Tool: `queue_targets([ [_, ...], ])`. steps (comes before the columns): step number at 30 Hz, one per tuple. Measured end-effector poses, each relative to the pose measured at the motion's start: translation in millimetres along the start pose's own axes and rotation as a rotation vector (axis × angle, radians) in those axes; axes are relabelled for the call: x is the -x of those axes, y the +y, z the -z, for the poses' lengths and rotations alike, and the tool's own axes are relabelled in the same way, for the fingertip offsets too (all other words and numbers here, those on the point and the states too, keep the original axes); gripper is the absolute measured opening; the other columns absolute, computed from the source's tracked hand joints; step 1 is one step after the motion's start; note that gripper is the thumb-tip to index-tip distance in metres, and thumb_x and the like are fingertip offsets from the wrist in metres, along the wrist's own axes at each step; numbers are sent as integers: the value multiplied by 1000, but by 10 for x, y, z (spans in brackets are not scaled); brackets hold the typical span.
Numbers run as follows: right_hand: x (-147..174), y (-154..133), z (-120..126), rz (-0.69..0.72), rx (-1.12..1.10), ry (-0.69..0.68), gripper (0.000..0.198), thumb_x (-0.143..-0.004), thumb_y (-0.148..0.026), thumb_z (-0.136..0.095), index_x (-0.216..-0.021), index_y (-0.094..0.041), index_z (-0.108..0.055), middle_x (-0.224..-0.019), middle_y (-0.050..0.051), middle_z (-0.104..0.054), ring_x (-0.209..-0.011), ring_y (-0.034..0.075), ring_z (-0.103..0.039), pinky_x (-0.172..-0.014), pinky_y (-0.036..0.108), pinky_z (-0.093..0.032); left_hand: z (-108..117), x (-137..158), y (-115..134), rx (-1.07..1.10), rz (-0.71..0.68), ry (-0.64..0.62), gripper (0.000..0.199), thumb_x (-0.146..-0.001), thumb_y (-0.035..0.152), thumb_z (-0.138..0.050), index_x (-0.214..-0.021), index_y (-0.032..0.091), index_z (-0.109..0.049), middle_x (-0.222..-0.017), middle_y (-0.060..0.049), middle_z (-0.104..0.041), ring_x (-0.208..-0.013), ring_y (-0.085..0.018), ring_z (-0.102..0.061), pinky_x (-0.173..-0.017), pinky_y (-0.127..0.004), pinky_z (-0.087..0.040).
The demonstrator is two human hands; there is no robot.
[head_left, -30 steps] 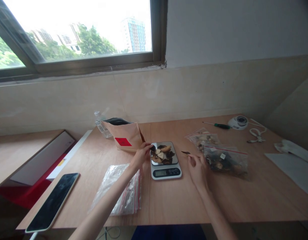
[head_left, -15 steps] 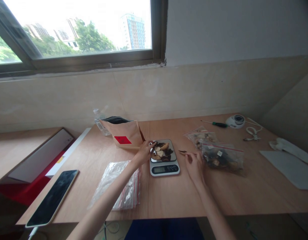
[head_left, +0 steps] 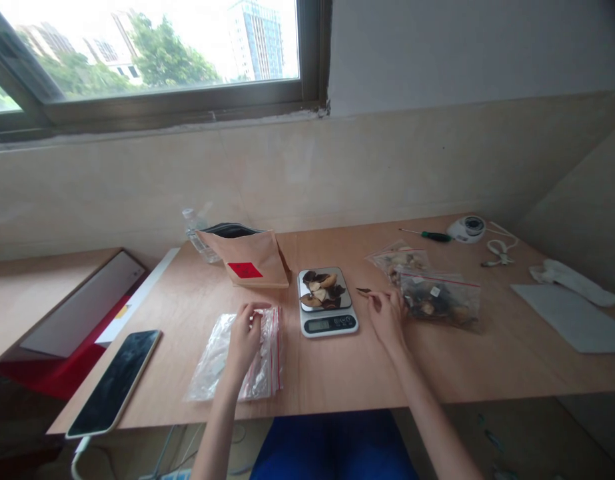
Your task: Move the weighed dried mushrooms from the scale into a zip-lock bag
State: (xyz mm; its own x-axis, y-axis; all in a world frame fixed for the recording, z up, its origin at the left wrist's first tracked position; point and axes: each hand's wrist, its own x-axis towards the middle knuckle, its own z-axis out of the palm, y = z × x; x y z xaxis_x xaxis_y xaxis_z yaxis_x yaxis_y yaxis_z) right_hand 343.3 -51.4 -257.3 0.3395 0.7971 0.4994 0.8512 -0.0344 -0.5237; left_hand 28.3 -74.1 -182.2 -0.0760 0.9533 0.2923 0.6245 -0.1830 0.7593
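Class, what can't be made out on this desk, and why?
- Scale display: digits too small to read, head view.
- Brown pouch: contents hidden by its front wall, head view.
- Clear bags: partly covered by the left hand, head view.
- White sheet: cut off by the head view's right edge.

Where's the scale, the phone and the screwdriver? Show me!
Scale (head_left: 330,325): head view, on its front control panel.
Phone (head_left: 114,381): head view, on the middle of its dark screen.
Screwdriver (head_left: 435,236): head view, on its green handle.
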Motion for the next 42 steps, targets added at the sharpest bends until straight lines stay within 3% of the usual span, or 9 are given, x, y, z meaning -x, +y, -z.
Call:
queue_targets([
  [5,9,4,2,-2,23,3,23,-82,-27,-46,-84,-19,-67,-93,10,-55,-95,27,-49,-81,42,-37,-17,457,-118,-84,147,20,28,-86,33,-39,-94,18,-61,-89,-7,-56,-74,-20,-57,-69,-35,-48],
  [12,4,-24,29,-24,50,-20,21,-82,-25,-47,-85,-19,-67,-95,10,-55,-95,27,-50,-82,41,-35,-30,756,-183,-272,165,93,47,-76,56,-51,-97,14,-56,-86,-9,-53,-81,-27,-55,-76,-45,-47],
  [19,49,-56,88,-84,137,3,23,-83,-24,-45,-87,-18,-67,-99,12,-56,-94,28,-48,-78,39,-34,-25,812,-229,-217,193,81,42,-79,52,-45,-94,15,-59,-86,-9,-53,-79,-26,-57,-75,-45,-48],
  [23,86,-80,128,-94,193,43,23,-82,-23,-45,-88,-18,-67,-97,13,-56,-91,28,-48,-75,39,-33,-63,812,-83,-336,195,70,45,-78,53,-50,-99,14,-58,-89,-11,-55,-85,-29,-57,-75,-44,-46],
  [27,87,-94,145,-86,191,74,25,-82,-22,-44,-94,-16,-65,-98,13,-56,-92,28,-49,-76,39,-34,-82,818,11,-427,204,25,31,-81,44,-49,-94,17,-58,-91,-10,-56,-87,-28,-57,-73,-41,-44],
  [31,108,-184,239,-67,90,144,25,-82,-21,-43,-95,-16,-64,-97,13,-56,-93,29,-50,-81,43,-36,-84,806,5,-376,201,-20,21,-84,36,-42,-85,19,-54,-81,-6,-59,-79,-25,-57,-70,-37,-41],
  [35,343,-515,383,-23,-209,214,24,-87,-22,-40,-99,-16,-60,-96,12,-57,-94,25,-51,-84,40,-40,-90,796,-26,-262,224,-19,17,-83,32,-41,-72,21,-48,-69,-4,-58,-71,-23,-54,-65,-34,-38],
  [38,652,-930,429,-46,-427,82,21,-90,-25,-40,-100,-18,-58,-94,9,-58,-83,20,-54,-74,34,-44,-64,807,45,-168,269,23,18,-83,32,-43,-69,21,-46,-67,-3,-56,-67,-21,-53,-62,-32,-37],
  [42,946,-1525,428,-60,-709,-304,23,-92,-31,-40,-103,-20,-57,-96,7,-61,-78,17,-56,-71,30,-47,30,843,322,-51,273,125,23,-85,41,-46,-76,20,-50,-72,-2,-57,-68,-19,-53,-66,-32,-39],
])
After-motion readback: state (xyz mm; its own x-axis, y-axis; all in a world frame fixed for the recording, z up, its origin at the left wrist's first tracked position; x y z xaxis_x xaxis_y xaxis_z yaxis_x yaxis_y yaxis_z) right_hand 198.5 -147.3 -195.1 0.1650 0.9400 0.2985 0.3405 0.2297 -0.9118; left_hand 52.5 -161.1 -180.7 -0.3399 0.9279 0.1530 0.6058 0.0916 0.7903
